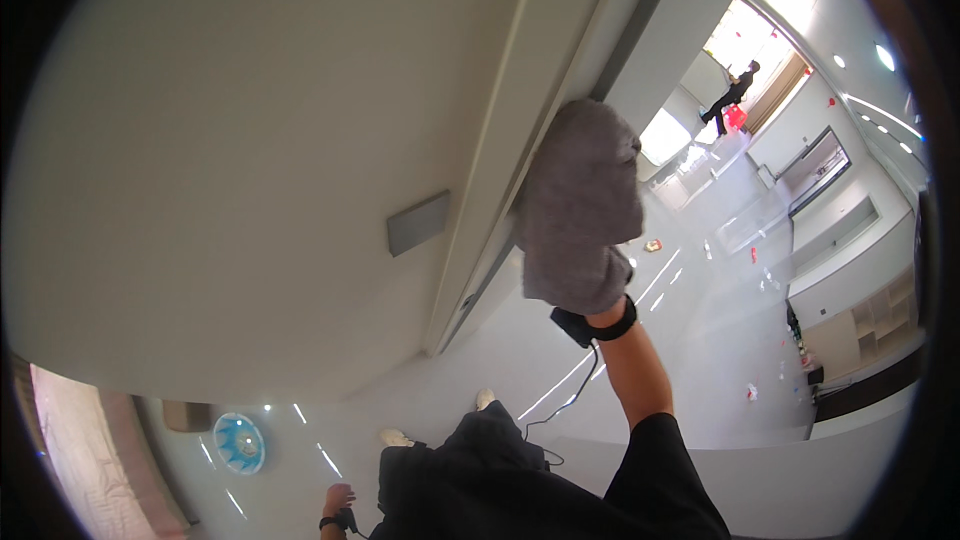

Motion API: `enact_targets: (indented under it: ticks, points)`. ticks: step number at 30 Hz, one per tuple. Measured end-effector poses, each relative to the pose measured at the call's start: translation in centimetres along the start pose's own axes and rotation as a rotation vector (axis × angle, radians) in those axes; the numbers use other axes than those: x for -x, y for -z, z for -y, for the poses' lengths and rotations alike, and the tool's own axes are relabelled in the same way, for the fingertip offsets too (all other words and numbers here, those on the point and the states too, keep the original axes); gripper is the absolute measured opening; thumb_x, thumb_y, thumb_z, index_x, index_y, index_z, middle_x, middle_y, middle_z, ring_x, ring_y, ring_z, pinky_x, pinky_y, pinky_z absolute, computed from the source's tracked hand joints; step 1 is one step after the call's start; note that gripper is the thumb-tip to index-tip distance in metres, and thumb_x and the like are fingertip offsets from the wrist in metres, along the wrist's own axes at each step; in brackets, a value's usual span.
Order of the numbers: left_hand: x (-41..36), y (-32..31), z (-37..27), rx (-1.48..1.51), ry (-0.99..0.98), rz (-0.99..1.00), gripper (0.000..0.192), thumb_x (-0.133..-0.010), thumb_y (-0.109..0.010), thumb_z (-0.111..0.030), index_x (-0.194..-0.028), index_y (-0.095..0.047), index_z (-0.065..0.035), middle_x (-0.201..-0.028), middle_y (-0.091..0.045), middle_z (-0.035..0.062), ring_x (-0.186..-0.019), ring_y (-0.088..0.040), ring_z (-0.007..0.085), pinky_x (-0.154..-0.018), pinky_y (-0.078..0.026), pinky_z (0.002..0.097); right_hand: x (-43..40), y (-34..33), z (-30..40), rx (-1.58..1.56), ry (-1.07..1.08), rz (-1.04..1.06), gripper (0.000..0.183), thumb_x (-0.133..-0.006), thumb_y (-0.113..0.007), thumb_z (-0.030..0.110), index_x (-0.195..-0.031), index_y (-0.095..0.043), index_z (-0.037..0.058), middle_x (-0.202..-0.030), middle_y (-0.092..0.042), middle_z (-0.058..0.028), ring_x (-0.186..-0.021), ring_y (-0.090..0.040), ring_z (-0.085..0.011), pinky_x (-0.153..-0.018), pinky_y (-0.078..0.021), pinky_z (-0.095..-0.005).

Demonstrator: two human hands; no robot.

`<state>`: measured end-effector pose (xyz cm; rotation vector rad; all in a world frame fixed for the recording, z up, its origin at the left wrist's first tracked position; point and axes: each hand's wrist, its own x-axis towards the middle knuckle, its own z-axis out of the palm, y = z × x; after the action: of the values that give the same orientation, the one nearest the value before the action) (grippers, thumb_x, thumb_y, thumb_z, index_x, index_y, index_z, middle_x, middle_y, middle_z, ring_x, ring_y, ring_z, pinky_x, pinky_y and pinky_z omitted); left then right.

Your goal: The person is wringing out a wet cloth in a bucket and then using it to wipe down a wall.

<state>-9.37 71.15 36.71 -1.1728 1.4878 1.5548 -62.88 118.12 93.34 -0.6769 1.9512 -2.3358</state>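
A grey fluffy cloth (581, 202) covers my right hand (616, 307), so its fingers are hidden. It rests against the side of a white door frame (491, 180), with a black strap and a cable at the wrist. To the left, a large white door panel (225, 165) fills much of the view and bears a grey rectangular handle or plate (418, 223). Low beside my leg hangs my left hand (340, 497), apparently holding nothing, its fingers loosely bent. That wrist also wears a black strap.
A blue and white basin (240, 443) stands on the shiny floor (300, 457), near a bed with a pink cover (82, 450). Small litter (753, 391) is scattered to the right. A person (731, 97) stands far off beside a red stool (736, 118). The cable (559, 412) trails by my legs.
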Motion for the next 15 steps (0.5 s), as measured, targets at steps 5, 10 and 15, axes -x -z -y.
enact_targets:
  ticks: [5, 10, 15]
  points:
    - [1.2, 0.5, 0.2, 0.009, 0.0, 0.001, 0.028, -0.1, -0.047, -0.026, -0.121, -0.056, -0.0105, -0.102, -0.069, 0.0109, -0.083, -0.07, 0.0282, -0.063, -0.055, 0.0397, -1.5, -1.7, -3.9, -1.295, -0.261, 0.299, 0.051, -0.104, -0.044, 0.035, -0.151, -0.035, 0.0186, -0.15, -0.041, -0.0074, -0.135, -0.042, -0.0266, -0.111, -0.0394, -0.038]
    - [2.6, 0.2, -1.1, 0.03, 0.035, -0.023, 0.025, -0.098, -0.052, -0.023, -0.118, -0.059, -0.0099, -0.098, -0.069, 0.0104, -0.08, -0.07, 0.0256, -0.059, -0.054, 0.0361, 0.0, -1.2, -6.8, -1.241, -0.182, 0.317, 0.055, -0.103, -0.043, 0.042, -0.152, -0.033, 0.0183, -0.152, -0.038, -0.0083, -0.137, -0.039, -0.026, -0.117, -0.0319, -0.0389]
    - [2.9, -0.7, -3.0, 0.004, 0.006, -0.042, 0.024, -0.094, -0.06, -0.021, -0.113, -0.061, -0.0079, -0.092, -0.07, 0.0093, -0.075, -0.07, 0.0235, -0.058, -0.054, 0.0332, -0.4, -1.9, -6.8, -1.337, -0.176, 0.332, 0.056, -0.105, -0.041, 0.043, -0.152, -0.03, 0.0161, -0.151, -0.038, -0.0102, -0.138, -0.038, -0.026, -0.117, -0.0304, -0.0397]
